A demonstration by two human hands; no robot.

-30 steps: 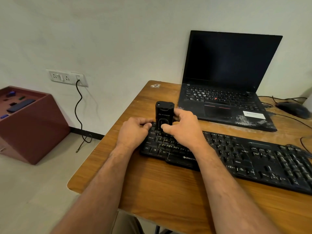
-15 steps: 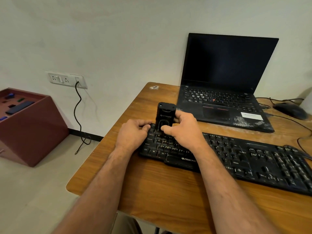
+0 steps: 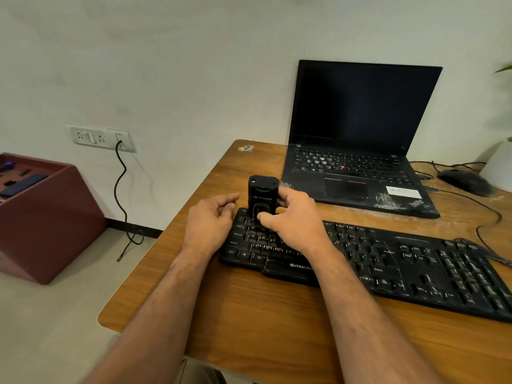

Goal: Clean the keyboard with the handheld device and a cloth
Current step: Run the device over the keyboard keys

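Right hand [image 3: 293,217] grips the black device [image 3: 262,202] upright on the keyboard's [image 3: 388,261] left end; left hand [image 3: 210,217] rests open beside it. Cleaning stage; next, sweep rightward. No cloth visible.

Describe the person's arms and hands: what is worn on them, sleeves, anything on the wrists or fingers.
Both forearms are bare up to the bottom edge of the picture; no sleeves show. The left hand and the right hand wear no gloves. No watch, band or bracelet shows on either wrist, and no ring shows on the fingers that can be seen. Some fingers are hidden, so those cannot be checked.
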